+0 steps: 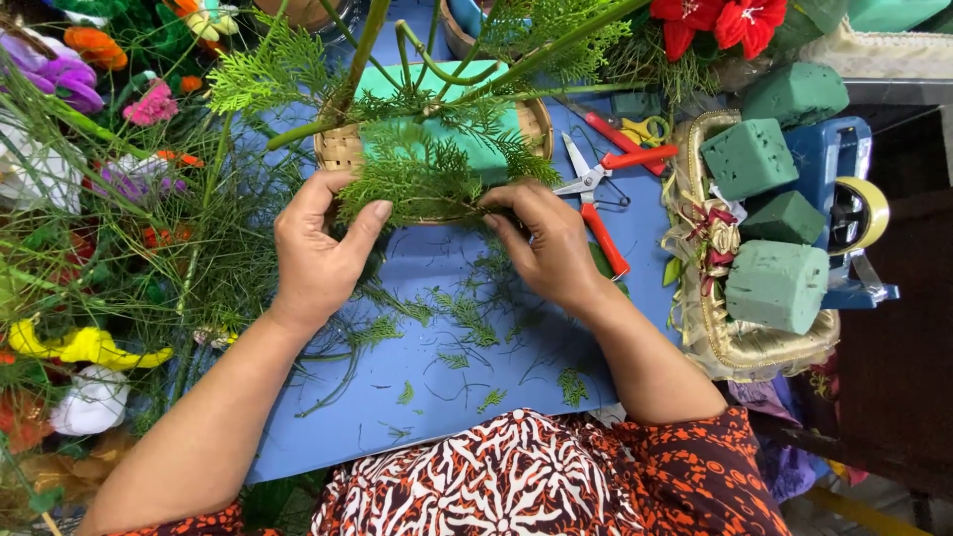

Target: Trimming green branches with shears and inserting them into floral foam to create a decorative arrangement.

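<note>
Blue worktop (417,397), far edge: left hand (318,248) and right hand (546,248) pinch a feathery green fern sprig (412,184) against a round woven basket (338,149), red-handled shears (601,199) just beside

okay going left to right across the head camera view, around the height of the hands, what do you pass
Yellow artificial flower → left hand → green fern sprig → right hand → red-handled shears → gold basket → green foam blocks → blue tape dispenser.

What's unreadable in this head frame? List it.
- Head view: right hand fingertips, buried in the feathery green fern sprig, so the grip is unclear.
- Woven wicker basket: its front rim is hidden by the sprig, its far side by stems.
- Block of green floral foam: mostly covered by foliage.
- Left hand: palm contact is hidden.
</note>
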